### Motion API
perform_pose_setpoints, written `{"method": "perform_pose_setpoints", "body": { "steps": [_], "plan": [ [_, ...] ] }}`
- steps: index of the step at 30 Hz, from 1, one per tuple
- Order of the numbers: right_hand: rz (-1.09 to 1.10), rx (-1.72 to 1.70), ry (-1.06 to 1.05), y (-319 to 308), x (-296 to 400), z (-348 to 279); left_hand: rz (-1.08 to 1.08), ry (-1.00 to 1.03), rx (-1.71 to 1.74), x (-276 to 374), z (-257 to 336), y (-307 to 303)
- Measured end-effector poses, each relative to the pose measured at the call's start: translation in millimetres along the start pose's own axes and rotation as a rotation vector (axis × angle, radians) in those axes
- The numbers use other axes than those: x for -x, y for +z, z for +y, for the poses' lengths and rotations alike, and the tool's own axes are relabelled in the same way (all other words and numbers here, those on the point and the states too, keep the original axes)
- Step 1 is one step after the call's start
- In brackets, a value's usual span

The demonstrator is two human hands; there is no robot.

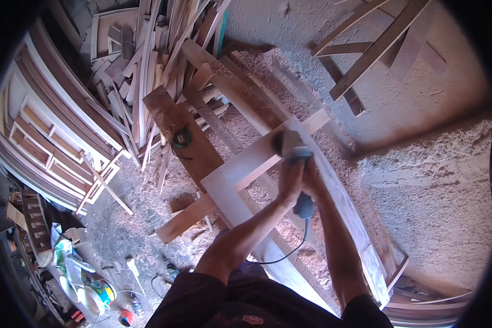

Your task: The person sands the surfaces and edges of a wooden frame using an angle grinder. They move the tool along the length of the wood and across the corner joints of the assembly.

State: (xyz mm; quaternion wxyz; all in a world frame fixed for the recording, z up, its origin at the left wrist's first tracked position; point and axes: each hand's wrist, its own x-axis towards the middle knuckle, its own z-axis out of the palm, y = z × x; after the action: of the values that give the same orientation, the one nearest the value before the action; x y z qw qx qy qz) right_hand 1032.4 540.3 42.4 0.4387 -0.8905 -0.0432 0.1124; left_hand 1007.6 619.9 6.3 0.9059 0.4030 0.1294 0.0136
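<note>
Both of my hands are wrapped around a corded angle grinder [303, 206], my left hand [290, 180] and my right hand [311, 175] close together just behind its head. A dark round disc [277, 141] at the front lies against the flat cross rail of a pale wooden frame [252, 152]. The disc's underside is hidden. From the grinder's rear end a black cord [285, 257] curves back toward my body. The frame's two long side pieces run down toward me, the right one [344, 205] partly behind my right forearm.
Wooden supports [186, 217] lie under the frame. A plank [201, 158] beside it carries a small green and black object [182, 137]. Scrap strips [147, 82] pile up at the far left, near stacked wooden frames [61, 135]. Shavings [246, 119] cover the floor; a bucket [98, 293] stands lower left.
</note>
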Motion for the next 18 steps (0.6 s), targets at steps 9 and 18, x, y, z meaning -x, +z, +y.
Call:
{"method": "perform_pose_setpoints", "body": {
  "steps": [9, 18],
  "plan": [
    [-0.35, 0.246, -0.199, 80.7, 110.3, -79.1, 0.255, -0.002, 0.14, 150.7, 6.3, -163.0],
    [0.091, -0.223, 0.082, -3.9, 321.5, 22.9, -0.138, -0.422, -0.04, 308.8, -17.8, -3.4]
  ]
}}
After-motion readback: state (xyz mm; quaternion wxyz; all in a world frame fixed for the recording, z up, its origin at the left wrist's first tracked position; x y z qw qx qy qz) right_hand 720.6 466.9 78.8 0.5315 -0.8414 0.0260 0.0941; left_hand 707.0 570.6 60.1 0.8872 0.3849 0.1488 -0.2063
